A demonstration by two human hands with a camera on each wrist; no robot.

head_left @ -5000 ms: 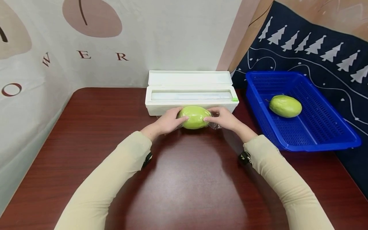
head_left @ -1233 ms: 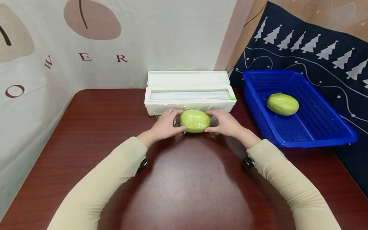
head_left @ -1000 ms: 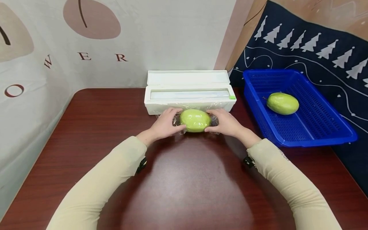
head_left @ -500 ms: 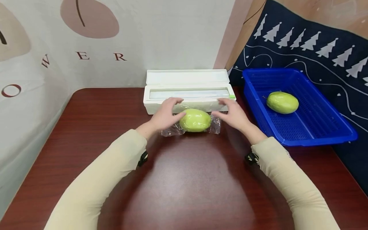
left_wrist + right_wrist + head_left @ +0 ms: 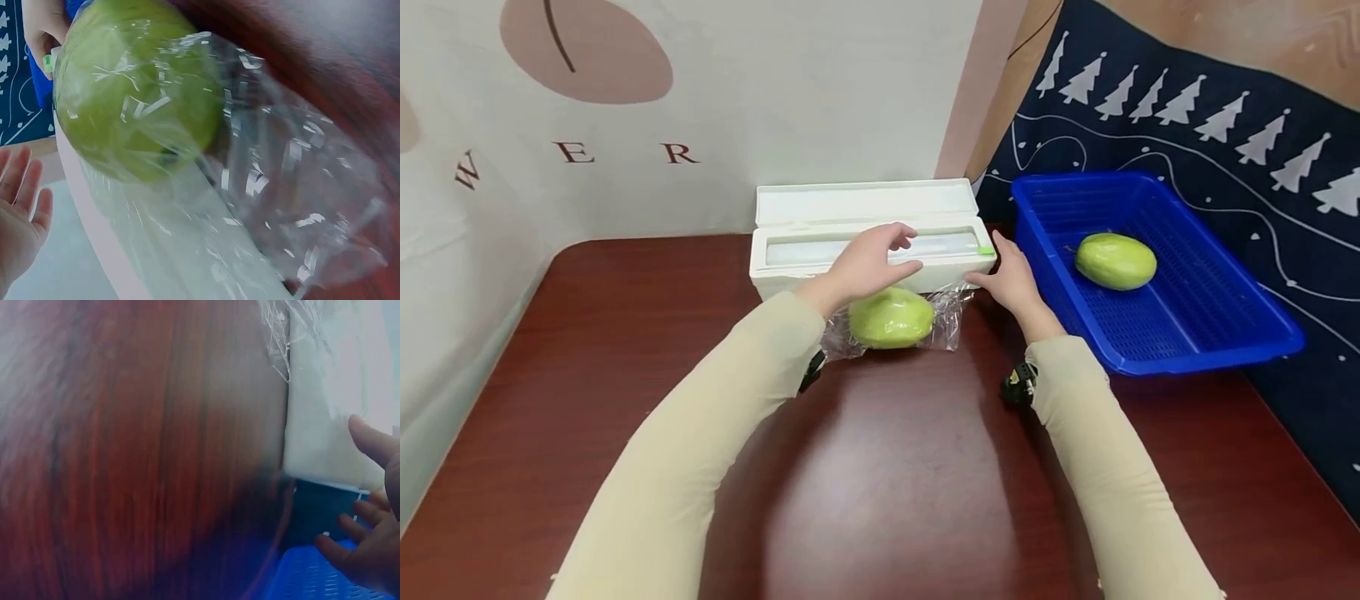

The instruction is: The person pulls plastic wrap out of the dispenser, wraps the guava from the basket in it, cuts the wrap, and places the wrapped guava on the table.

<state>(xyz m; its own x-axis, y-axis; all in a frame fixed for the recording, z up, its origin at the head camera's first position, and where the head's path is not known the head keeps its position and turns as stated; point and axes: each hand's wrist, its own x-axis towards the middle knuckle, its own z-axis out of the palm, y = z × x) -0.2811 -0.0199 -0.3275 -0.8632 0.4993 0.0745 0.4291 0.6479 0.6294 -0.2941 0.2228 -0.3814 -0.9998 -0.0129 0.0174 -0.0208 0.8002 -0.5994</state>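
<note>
A green oval melon (image 5: 891, 319) lies on the table under clear cling film (image 5: 946, 321), whose crumpled ends spread to both sides. Film runs from it up to the white cling film dispenser (image 5: 820, 275), which stands behind with its lid raised. Above the melon hovers my left hand (image 5: 867, 262), fingers loosely bent and holding nothing; in the left wrist view its fingers (image 5: 25, 187) are apart from film and fruit. My right hand (image 5: 1013, 279) is at the dispenser's right end beside the green slider (image 5: 986, 250), thumb in front, fingers spread; contact is unclear.
To the right a blue perforated basket (image 5: 1206, 362) holds another green melon (image 5: 1116, 261). A pale printed cloth (image 5: 820, 92) hangs behind the table (image 5: 887, 467), and a navy cloth with white trees (image 5: 1180, 142) hangs behind the basket.
Both hands have let go of the wrapped melon. The left has risen over it, towards the dispenser; the right has moved to the dispenser's right end. The head view has shifted slightly right.
</note>
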